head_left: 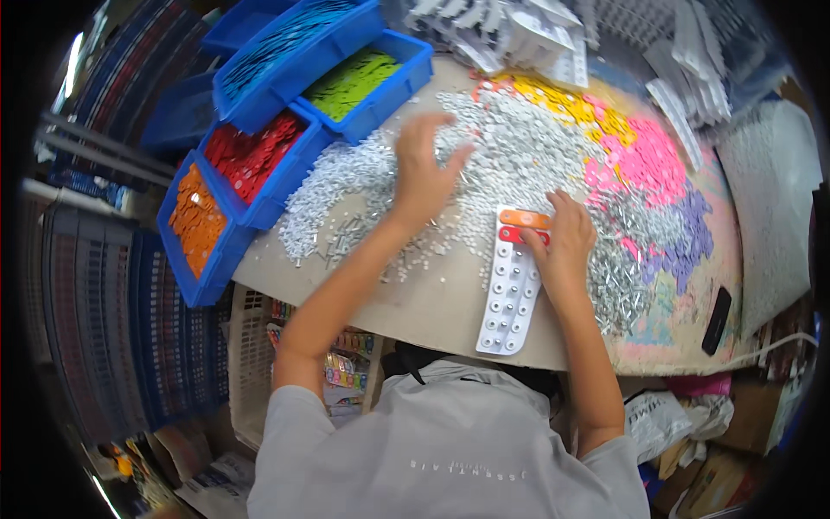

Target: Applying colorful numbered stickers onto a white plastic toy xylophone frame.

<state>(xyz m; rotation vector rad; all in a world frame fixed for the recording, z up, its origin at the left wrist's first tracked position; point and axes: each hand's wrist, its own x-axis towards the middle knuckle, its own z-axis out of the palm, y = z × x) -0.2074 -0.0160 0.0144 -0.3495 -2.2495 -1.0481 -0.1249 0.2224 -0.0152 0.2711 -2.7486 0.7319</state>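
Note:
My left hand (422, 177) hovers over a heap of small white pieces (337, 182), slightly blurred, its thumb apart from its fingers and nothing visible in it. A long white plastic holder (506, 303) with two rows of round sockets lies near the table's front edge. Across its far end sit an orange strip (524, 220) and, just nearer, a red strip (512, 234). My right hand (569, 242) grips the holder's far right side, its thumb on the red strip's right end and its fingers curled by the orange one. Its fingertips are partly hidden.
Blue bins hold orange (197, 221), red (251, 160), green (354, 82) and blue (281, 43) strips at left. Yellow (553, 97), pink (648, 160) and purple (687, 233) strips lie right, beside metal pins (618, 298). White holders (527, 35) pile at the back. A black object (717, 321) lies right.

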